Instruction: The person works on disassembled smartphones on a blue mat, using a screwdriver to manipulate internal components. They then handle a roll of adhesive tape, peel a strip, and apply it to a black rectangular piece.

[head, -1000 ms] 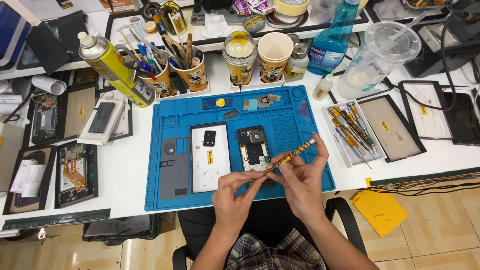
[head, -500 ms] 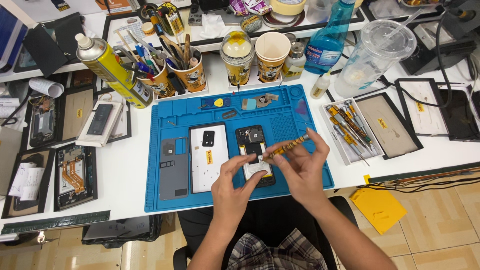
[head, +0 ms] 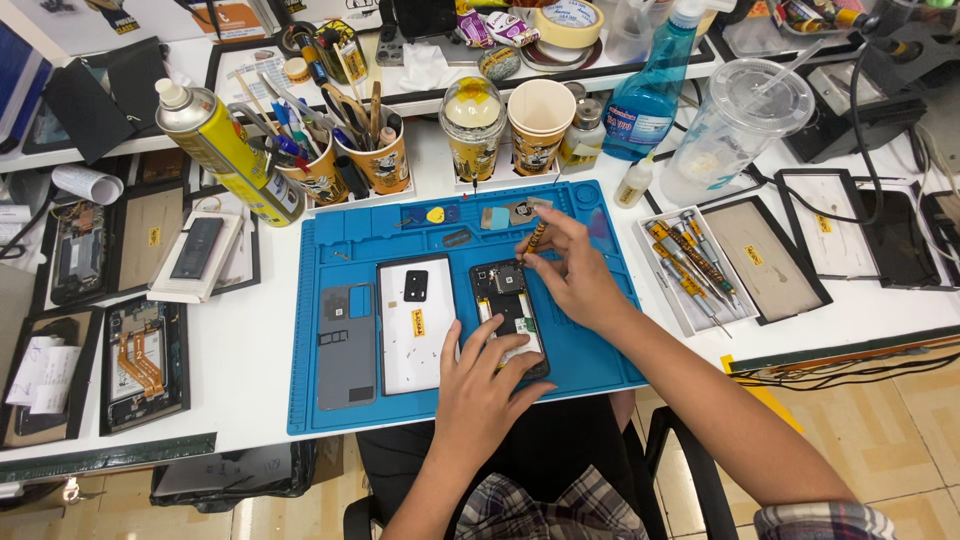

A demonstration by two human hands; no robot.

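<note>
An opened phone [head: 508, 305] with its black insides exposed lies on the blue work mat [head: 590, 355]. My left hand [head: 482, 385] rests on the phone's lower half, fingers spread, holding it down. Pinched in my right hand [head: 572, 275] is a yellow-and-black screwdriver [head: 535, 238], its tip pointed down at the phone's top edge. To the left of the phone lie a white back cover [head: 415, 325] and a grey frame [head: 347, 345].
A tray of yellow-handled screwdrivers [head: 690, 265] stands right of the mat. Behind the mat are cups of tools [head: 375, 150], a yellow spray can [head: 225, 150], a paper cup [head: 540, 120], a blue spray bottle [head: 650, 85] and a clear plastic cup [head: 725, 125]. Dismantled phones [head: 140, 365] lie at left.
Both hands moved from above the mat's front edge forward onto the phone. The left hand now presses it down; the right hand swung the screwdriver upright over the phone's top.
</note>
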